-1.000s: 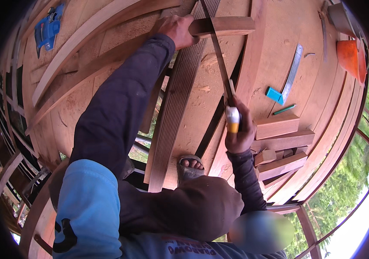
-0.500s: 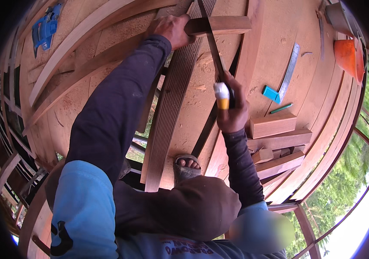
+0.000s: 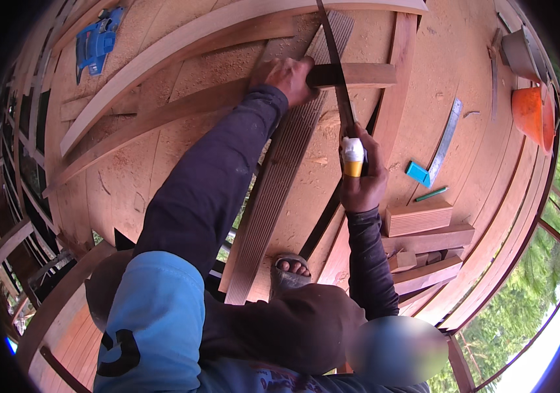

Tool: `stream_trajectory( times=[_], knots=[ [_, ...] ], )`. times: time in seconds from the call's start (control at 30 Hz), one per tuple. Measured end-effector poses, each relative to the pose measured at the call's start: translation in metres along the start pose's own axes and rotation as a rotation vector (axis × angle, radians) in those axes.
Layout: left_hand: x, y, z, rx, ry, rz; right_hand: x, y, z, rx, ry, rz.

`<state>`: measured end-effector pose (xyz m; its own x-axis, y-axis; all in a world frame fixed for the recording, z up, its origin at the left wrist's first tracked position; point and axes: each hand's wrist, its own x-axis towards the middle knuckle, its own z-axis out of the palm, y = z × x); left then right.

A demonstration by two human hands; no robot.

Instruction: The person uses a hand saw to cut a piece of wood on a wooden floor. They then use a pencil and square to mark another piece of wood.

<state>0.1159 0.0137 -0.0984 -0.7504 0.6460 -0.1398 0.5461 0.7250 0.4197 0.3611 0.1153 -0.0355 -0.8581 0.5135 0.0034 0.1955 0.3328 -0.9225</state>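
My left hand [image 3: 284, 80] is closed round a long curved wooden board [image 3: 181, 112], pressing it against a grooved plank [image 3: 280, 150]. The board's end sticks out to the right of that hand. My right hand [image 3: 366, 171] grips the handle of a handsaw [image 3: 339, 72], whose white and yellow end shows above the fist. The saw's blade points away from me and crosses the board a short way right of my left hand. How deep the blade sits in the wood I cannot tell.
A blue power tool [image 3: 95, 42] lies far left beside another curved board [image 3: 181, 44]. On the right are a try square [image 3: 445, 141], a green pencil [image 3: 431, 194], wooden offcuts [image 3: 419, 218], an orange container [image 3: 533, 116] and a grey one [image 3: 522, 56]. Sawdust covers the planks. Gaps show between boards near my sandalled foot [image 3: 289, 275].
My right hand has pushed the saw forward, so its handle is closer to the board. My left hand keeps its hold. The whole view has shifted slightly.
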Motion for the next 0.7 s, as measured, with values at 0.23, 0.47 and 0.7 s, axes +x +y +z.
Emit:
stream_trajectory(
  times=[0.23, 0.47, 0.7],
  knots=[
    [-0.001, 0.012, -0.033, 0.058, -0.081, -0.085, 0.01, 0.004, 0.015, 0.171, -0.073, 0.137],
    [-0.008, 0.017, -0.049, 0.106, -0.193, -0.113, 0.007, -0.013, 0.02, 0.148, -0.051, -0.03],
    [-0.002, -0.005, -0.023, 0.003, -0.069, -0.037, 0.012, 0.001, 0.027, 0.235, -0.065, -0.003]
  ],
)
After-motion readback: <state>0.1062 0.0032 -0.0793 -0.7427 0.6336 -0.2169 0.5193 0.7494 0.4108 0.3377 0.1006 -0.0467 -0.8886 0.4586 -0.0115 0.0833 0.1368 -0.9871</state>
